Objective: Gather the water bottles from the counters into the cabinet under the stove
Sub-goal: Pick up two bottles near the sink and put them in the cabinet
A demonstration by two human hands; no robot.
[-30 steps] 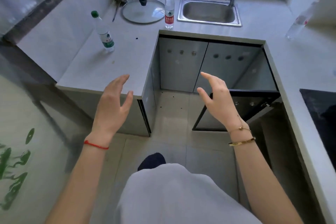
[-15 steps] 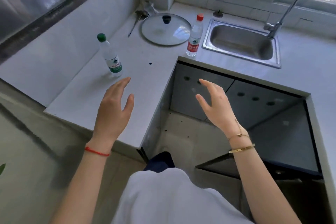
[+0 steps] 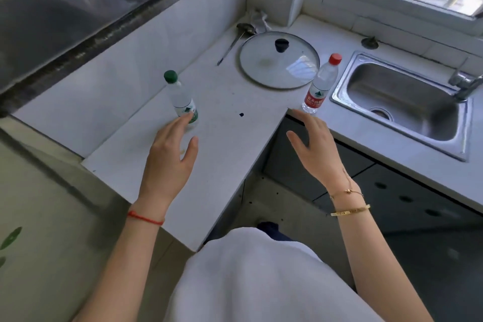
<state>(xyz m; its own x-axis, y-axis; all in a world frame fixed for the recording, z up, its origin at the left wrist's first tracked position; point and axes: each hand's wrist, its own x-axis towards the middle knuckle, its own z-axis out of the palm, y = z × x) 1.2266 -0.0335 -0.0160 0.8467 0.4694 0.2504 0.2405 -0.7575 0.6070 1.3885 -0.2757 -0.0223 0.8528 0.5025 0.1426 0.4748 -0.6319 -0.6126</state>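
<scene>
White counter (image 3: 230, 138), two water bottles standing, both my hands spread and empty.

My left hand (image 3: 170, 157) reaches at centre frame, fingertips just at the base of the green-capped bottle (image 3: 181, 100), not gripping it. My right hand (image 3: 316, 148) hovers with loose fingers right of centre, just below the red-capped bottle (image 3: 320, 85), which stands between the glass lid (image 3: 279, 60) and the steel sink (image 3: 400, 102).

The red-capped bottle (image 3: 319, 85) and green-capped bottle (image 3: 182, 100) carry printed labels, too small to read.
</scene>
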